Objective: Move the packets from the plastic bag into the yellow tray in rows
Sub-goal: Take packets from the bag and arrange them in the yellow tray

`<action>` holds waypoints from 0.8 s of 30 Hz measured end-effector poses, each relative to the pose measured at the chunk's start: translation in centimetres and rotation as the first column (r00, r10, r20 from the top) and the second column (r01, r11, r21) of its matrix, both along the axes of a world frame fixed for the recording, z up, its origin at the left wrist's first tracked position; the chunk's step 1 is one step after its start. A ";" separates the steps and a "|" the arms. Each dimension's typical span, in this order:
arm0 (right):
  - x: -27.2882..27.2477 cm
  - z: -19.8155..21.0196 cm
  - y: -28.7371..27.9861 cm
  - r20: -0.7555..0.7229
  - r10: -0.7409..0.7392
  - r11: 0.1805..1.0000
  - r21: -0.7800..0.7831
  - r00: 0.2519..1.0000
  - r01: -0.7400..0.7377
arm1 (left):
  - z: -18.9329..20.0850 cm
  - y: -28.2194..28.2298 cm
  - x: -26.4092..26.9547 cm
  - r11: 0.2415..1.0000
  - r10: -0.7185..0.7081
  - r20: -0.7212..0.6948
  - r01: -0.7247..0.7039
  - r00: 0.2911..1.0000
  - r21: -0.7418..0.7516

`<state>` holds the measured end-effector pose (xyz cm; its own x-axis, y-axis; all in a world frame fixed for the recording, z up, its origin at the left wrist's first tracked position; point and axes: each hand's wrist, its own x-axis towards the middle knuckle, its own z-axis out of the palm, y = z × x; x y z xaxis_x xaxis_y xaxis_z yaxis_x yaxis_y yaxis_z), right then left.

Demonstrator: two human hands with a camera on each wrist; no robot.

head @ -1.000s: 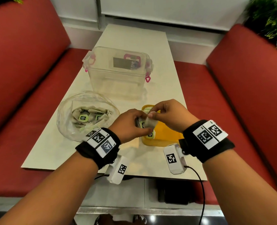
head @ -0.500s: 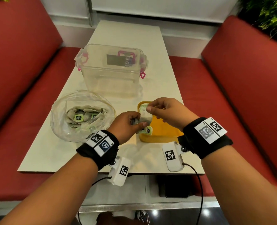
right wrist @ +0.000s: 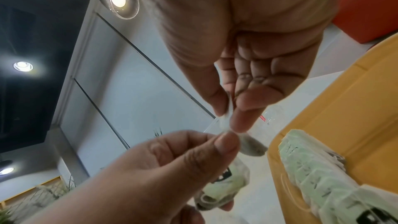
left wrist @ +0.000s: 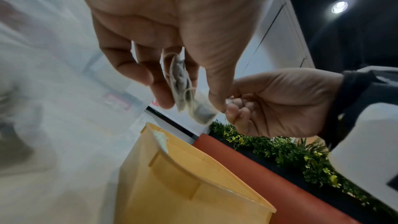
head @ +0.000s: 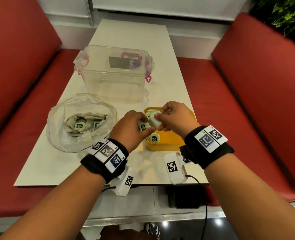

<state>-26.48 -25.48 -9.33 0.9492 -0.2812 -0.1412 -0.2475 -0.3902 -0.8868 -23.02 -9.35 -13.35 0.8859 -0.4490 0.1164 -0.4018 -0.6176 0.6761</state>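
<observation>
The clear plastic bag (head: 81, 123) lies open on the table's left with several tea packets (head: 80, 125) inside. The yellow tray (head: 171, 144) sits to its right, and a row of packets (head: 149, 112) stands along its left wall, also seen as packets (right wrist: 312, 168). My left hand (head: 146, 129) hovers over the tray's left edge and grips a small bundle of packets (left wrist: 183, 84) between thumb and fingers. My right hand (head: 158, 118) pinches one white packet (head: 154, 120) by its edge, and it touches the bundle. A green tag (head: 154, 138) lies in the tray.
An empty clear storage box (head: 113, 73) with pink clasps stands behind the bag and tray. The white table (head: 131, 37) runs on to the far wall. Red bench seats (head: 247, 101) flank both sides, and the tray's right half (head: 181, 135) shows bare yellow.
Both hands stay together over the tray's left side. The right hand has re-gripped a single packet and drawn it slightly apart from the left hand's bundle.
</observation>
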 end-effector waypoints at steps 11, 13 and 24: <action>0.1 -0.1 -0.2 0.054 0.132 0.989 -0.070 0.990 -0.128 | 0.0 -1.3 -0.1 0.997 -0.073 -0.040 0.074 0.997 0.024; 0.2 -0.4 -0.8 0.039 0.157 0.978 -0.147 0.987 -0.149 | -0.6 -1.2 0.2 0.997 -0.083 -0.034 0.082 0.996 -0.009; 0.4 -3.9 -2.5 -0.185 0.222 0.961 -0.127 0.957 -0.247 | -2.3 -1.1 1.1 1.000 0.026 -0.059 -0.026 0.998 0.000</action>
<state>-26.10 -27.95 -13.26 0.9570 -0.0831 -0.2778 -0.2733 -0.5783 -0.7687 -21.90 -10.49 -15.67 0.9026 -0.4258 0.0643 -0.3454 -0.6267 0.6985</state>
